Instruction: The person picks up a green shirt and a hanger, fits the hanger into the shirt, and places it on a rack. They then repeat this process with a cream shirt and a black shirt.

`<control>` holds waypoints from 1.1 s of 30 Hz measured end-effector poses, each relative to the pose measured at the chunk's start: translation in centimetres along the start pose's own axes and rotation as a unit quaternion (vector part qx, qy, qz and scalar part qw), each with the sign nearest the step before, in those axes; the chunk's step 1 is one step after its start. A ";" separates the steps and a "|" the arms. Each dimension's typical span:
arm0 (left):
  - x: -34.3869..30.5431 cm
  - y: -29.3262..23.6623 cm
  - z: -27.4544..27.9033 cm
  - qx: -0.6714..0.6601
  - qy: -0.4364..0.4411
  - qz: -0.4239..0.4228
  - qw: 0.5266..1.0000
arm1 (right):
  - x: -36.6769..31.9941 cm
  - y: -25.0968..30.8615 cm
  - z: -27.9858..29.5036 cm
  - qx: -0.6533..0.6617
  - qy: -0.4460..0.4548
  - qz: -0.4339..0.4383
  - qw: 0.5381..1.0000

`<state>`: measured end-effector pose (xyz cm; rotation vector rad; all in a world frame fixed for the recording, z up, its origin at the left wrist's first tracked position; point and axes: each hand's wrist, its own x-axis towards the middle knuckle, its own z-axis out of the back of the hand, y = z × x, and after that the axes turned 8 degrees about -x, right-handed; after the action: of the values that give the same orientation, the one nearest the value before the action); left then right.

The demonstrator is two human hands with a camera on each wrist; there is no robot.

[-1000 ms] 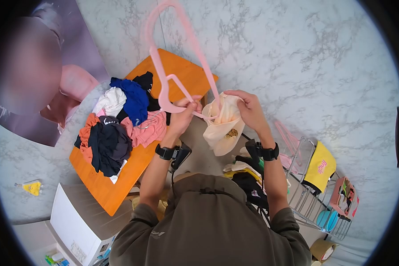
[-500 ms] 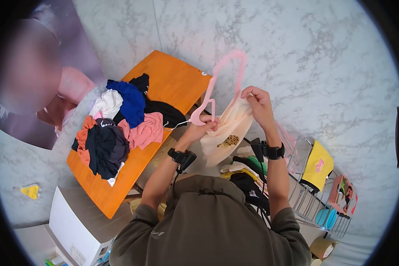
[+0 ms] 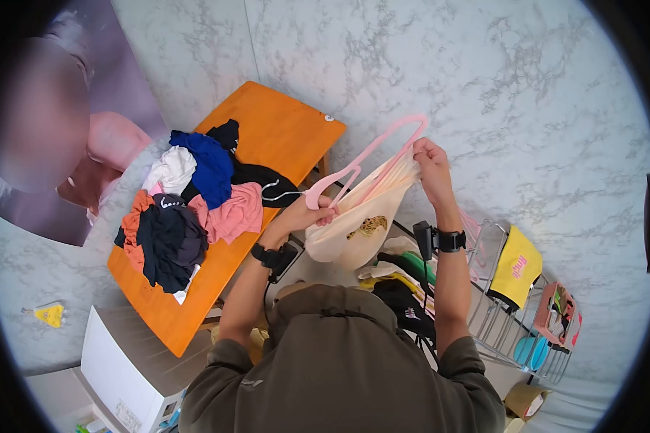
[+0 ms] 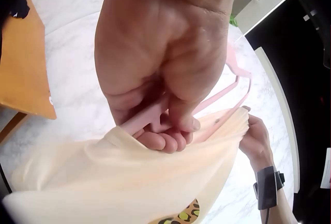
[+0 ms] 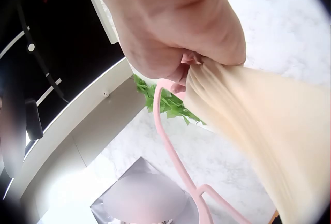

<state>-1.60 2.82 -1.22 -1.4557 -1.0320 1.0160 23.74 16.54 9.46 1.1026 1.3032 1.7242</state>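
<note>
My left hand [image 3: 307,216] grips a pink hanger [image 3: 316,193] near its hook, fingers curled round the plastic. The metal hook points left toward the table. A cream garment [image 3: 339,245] with a leopard-spotted print hangs below, its open edge right at the left fingertips. At the far corner of that edge, my right hand [image 3: 433,169] pinches the fabric and holds it stretched. In the right wrist view the cloth [image 5: 258,115] gathers in folds under the fingers. The hanger's far end slants up to the right, partly behind the garment, near the right hand.
On the orange table [image 3: 289,119] at left lies a heap of dark, blue, white, pink and orange clothes [image 3: 173,238]. More clothes [image 3: 401,296] lie below the hands. At right stands a wire rack [image 3: 484,325] with a yellow cloth [image 3: 516,268] and a pink box [image 3: 556,314].
The hanger has swung down and tilted to the right, its far end now by the garment's opening. My right hand has moved right, pulling the garment's edge out taut.
</note>
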 end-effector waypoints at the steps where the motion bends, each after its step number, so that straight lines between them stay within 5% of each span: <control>1: -0.4 -0.4 0.1 0.018 0.007 0.032 0.999 | 0.3 -1.0 0.3 -0.049 -0.012 -0.006 0.999; 5: -1.7 -1.2 0.3 0.060 -0.015 0.046 0.997 | 1.4 -5.6 1.6 -0.242 -0.012 0.061 0.968; 7: -1.9 -1.0 0.4 0.069 -0.018 0.036 0.997 | 1.0 -5.4 0.6 -0.386 -0.072 0.086 0.916; 11: -2.9 -1.5 -0.5 0.071 -0.062 0.072 0.993 | 0.9 -7.1 0.5 -0.391 -0.043 0.015 0.919; 19: -3.5 0.5 0.5 0.054 -0.063 0.096 0.992 | 0.6 -6.2 -1.5 -0.348 -0.037 0.115 0.930; 33: -5.2 -0.7 1.5 0.053 -0.083 0.089 0.991 | 0.6 -3.9 -3.5 -0.334 -0.056 0.113 0.934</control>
<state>-4.55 -1.70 -0.30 -1.4117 -0.9630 1.3193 20.41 16.69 5.37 0.9386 0.4516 2.0175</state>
